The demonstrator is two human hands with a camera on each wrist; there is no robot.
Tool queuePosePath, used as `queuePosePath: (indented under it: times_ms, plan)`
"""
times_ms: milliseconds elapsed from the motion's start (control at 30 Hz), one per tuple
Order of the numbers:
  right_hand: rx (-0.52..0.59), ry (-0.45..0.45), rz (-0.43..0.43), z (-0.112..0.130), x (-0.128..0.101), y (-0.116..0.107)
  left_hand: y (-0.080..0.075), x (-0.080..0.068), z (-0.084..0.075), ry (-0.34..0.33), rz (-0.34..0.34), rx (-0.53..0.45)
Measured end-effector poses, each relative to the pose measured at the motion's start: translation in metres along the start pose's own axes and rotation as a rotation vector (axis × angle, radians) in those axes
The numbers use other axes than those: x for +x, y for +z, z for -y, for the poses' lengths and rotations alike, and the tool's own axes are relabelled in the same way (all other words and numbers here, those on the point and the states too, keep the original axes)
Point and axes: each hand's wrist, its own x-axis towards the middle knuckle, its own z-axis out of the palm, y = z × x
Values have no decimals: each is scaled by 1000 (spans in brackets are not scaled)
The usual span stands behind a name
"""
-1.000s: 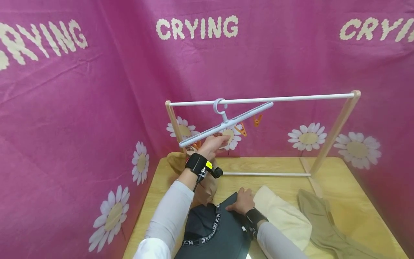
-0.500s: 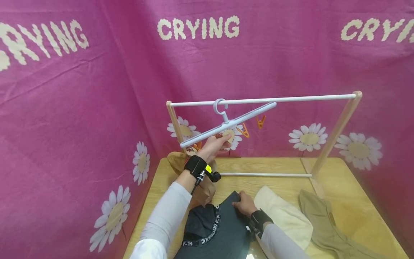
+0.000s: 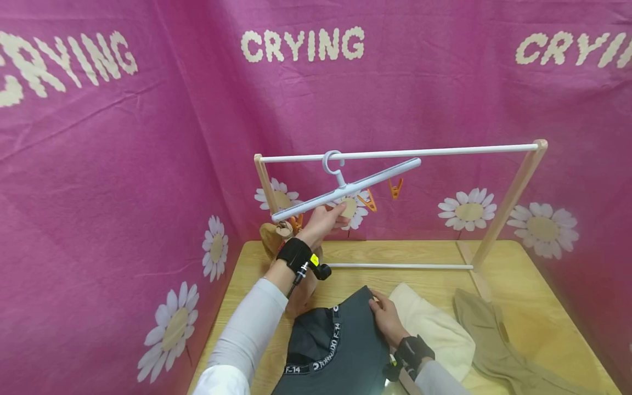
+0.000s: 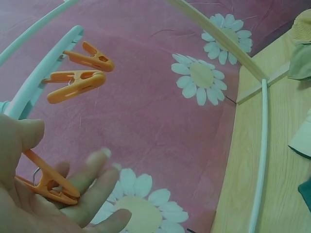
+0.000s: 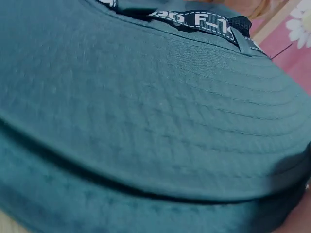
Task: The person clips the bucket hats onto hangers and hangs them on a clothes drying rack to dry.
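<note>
My left hand (image 3: 322, 224) is raised at the pale blue hanger (image 3: 345, 190), just under its left half. In the left wrist view its thumb and fingers hold an orange clip (image 4: 47, 171), other fingers spread loosely. Two more orange clips (image 4: 77, 83) dangle from the hanger's far half. My right hand (image 3: 387, 317) pinches the brim edge of a dark green brimmed hat (image 3: 357, 345), whose lettered inner band faces up. That stitched brim (image 5: 160, 111) fills most of the right wrist view. The hanger tilts, its left end lower, hooked on the rack's white bar (image 3: 424, 152).
A brown cloth hat (image 3: 303, 288) hangs below the hanger's left end, partly behind my left wrist. On the wooden table (image 3: 395, 251) lie a cream hat (image 3: 429, 323) and an olive hat (image 3: 486, 329) to the right. A pink curtain (image 3: 419, 93) backs the rack.
My right hand has shifted right, going from fingers over the brim to gripping its edge, and the green hat has moved slightly right with it. The left hand and hanger moved only slightly.
</note>
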Motion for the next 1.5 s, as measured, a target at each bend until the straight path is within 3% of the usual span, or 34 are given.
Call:
queuePosePath:
  times_ms: [133, 367, 667, 1000, 1200, 1500]
  plan:
    - [13, 10, -26, 13, -5, -3, -2, 0, 0, -1, 6, 14]
    - [51, -9, 10, 33, -2, -16, -6, 3, 2, 27, 17, 5]
    - [7, -64, 21, 48, 6, -33, -13, -2, -3, -8, 64, -32]
    - [86, -96, 154, 77, 16, -31, -19, 2, -4, -33, 98, -100]
    - [134, -115, 165, 96, 22, -29, -17, 0, -6, -36, 91, -109]
    - [121, -126, 193, 114, 30, -29, -17, -5, -7, -70, 115, -111]
